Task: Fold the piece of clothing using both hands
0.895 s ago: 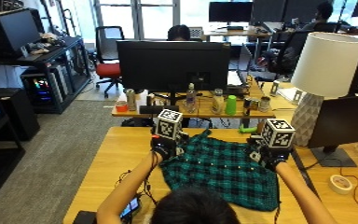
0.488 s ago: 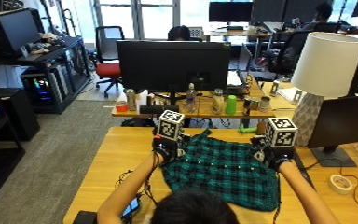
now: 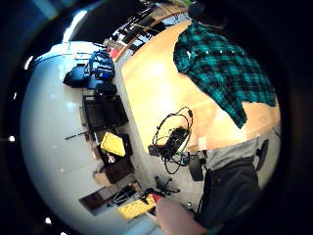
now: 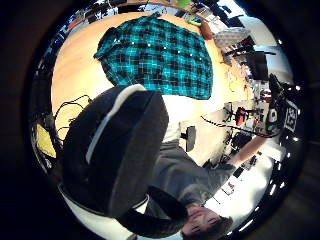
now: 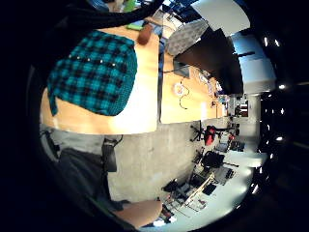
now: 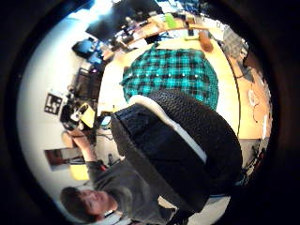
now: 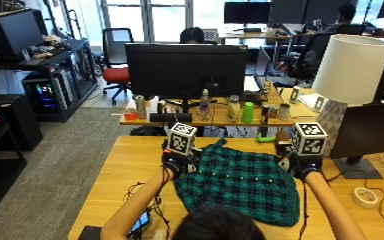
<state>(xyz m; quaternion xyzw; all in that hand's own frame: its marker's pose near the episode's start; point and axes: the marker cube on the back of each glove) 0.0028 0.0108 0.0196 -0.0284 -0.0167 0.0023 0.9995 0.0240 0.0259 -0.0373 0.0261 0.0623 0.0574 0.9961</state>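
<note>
Shirt [image 7: 242, 187], green-and-black plaid, lies spread on the wooden counter [image 7: 122, 170]. Left hand [image 7: 176, 163] sits at its far left corner, right hand [image 7: 303, 165] at its far right edge; whether either is gripping cloth cannot be told. No readable writing shows.

Both hands wear black fabric gloves: the left hand [image 7: 174, 163] and the right hand [image 7: 304, 166]. The forearms below them are bare, with no sleeves reaching the wrists. Dark hair shows on the person's head [image 7: 208, 224]. The palm views show a grey short-sleeved top [image 4: 192, 172].
</note>
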